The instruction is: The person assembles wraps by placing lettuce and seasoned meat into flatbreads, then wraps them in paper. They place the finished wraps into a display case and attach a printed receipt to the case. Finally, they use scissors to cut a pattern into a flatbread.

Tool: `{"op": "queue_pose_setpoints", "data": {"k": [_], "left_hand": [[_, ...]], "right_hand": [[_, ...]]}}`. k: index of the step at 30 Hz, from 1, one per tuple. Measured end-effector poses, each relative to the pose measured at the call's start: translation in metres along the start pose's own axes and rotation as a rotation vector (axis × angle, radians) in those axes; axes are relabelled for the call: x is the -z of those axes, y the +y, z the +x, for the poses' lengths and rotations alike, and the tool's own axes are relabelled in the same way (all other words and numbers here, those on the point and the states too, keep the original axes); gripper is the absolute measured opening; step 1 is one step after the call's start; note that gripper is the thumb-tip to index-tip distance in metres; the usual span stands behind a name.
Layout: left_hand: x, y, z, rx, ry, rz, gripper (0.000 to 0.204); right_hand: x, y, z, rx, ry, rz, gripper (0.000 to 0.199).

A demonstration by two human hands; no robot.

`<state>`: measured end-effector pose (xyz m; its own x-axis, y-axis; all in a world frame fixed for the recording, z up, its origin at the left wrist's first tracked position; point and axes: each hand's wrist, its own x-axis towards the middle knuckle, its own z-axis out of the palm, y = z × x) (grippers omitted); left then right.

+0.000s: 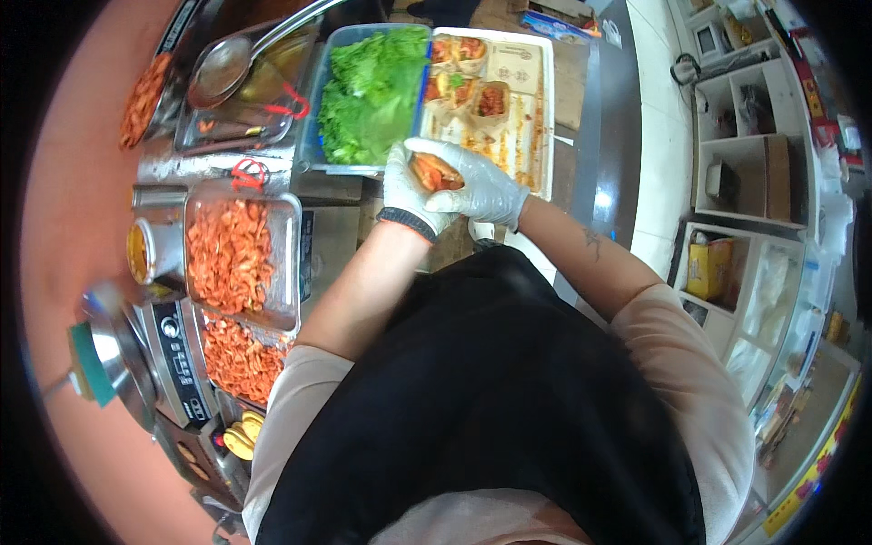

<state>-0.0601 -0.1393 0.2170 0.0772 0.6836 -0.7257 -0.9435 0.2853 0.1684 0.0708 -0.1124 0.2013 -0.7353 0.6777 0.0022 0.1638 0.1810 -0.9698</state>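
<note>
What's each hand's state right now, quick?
Left hand: cupped around the orange food, holding it.
Right hand: curled around the same food, holding it together with the left.

The camera sat on the wearer's head, the left one of a side-by-side pair, above and slightly behind the left grip [406,195] and the right grip [486,182]. It faced steeply down, upright and unmirrored, close enough for the black apron [490,391] to loom large below both grips. Its wide fisheye reach took in plenty to either side, bending the shelves [749,224] far right of the grips inside a dark round rim.
</note>
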Motion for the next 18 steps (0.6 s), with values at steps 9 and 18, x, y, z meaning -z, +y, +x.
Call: {"op": "queue_pose_setpoints", "data": {"k": [9,18], "left_hand": [[-0.068,-0.073,0.085,0.084,-0.160,0.243,0.075],[-0.070,-0.038,0.152,0.087,0.019,0.679,0.072]], "right_hand": [[0.115,0.080,-0.027,-0.062,0.136,0.394,0.083],[0.158,0.131,-0.031,-0.123,0.543,1.088,0.065]]}}
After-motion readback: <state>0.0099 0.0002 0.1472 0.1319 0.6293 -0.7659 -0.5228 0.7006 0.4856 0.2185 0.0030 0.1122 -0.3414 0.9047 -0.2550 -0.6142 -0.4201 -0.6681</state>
